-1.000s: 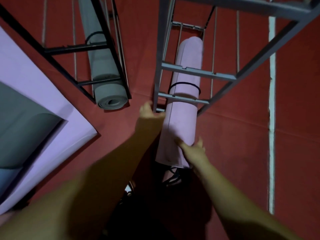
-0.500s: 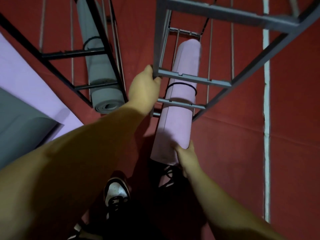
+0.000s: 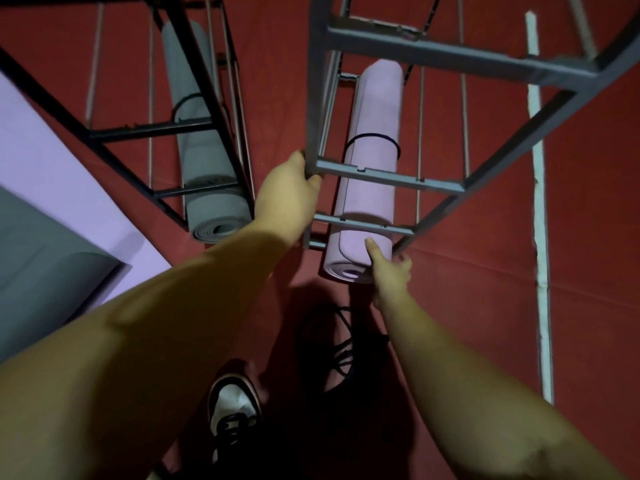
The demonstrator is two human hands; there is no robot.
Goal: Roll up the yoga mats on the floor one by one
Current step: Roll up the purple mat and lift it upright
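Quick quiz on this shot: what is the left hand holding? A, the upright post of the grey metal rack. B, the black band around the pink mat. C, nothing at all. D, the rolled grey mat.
A: the left hand has its grip curled round the upright post of the grey metal rack, while the right hand is on the near end of the rolled pink mat.

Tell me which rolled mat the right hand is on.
The pink rolled mat in the grey rack; the right hand grips its near end. The grey rolled mat in the black rack goes untouched.
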